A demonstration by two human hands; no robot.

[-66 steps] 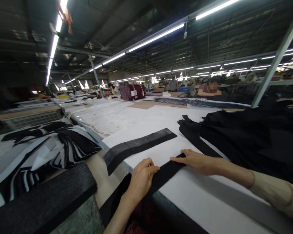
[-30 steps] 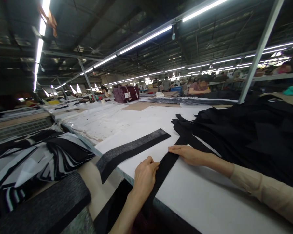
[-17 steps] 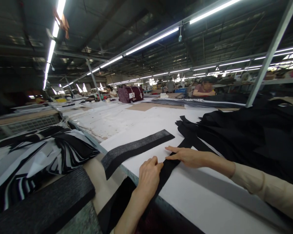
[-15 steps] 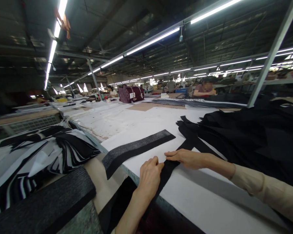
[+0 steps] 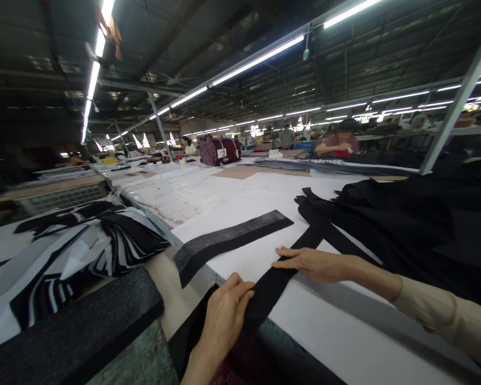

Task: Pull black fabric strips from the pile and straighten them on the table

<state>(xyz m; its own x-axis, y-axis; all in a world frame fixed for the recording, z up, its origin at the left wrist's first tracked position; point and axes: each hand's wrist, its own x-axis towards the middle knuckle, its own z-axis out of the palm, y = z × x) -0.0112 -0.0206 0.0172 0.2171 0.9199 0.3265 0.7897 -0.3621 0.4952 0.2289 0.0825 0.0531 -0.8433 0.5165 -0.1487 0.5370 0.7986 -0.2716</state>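
A long black fabric strip (image 5: 282, 267) lies slanted across the white table (image 5: 344, 331), running from the near edge up to a black fabric heap (image 5: 417, 224). My left hand (image 5: 223, 315) grips the strip's near end at the table edge, fingers curled over it. My right hand (image 5: 310, 262) lies flat on the strip farther up, fingers stretched out and pressing it down. A dark grey strip (image 5: 228, 240) rests beside it on the left, overhanging the table edge.
Black-and-white striped cut pieces (image 5: 76, 251) are piled at left, with a dark grey stack (image 5: 76, 337) in front. Another person (image 5: 339, 143) sits at a far table. A maroon bundle (image 5: 218, 151) stands in the distance. A slanted metal post (image 5: 457, 101) rises at right.
My left hand has drawn back toward me along the black strip to the table edge. My right hand stays flat on the strip, and more of the strip shows between the hands.
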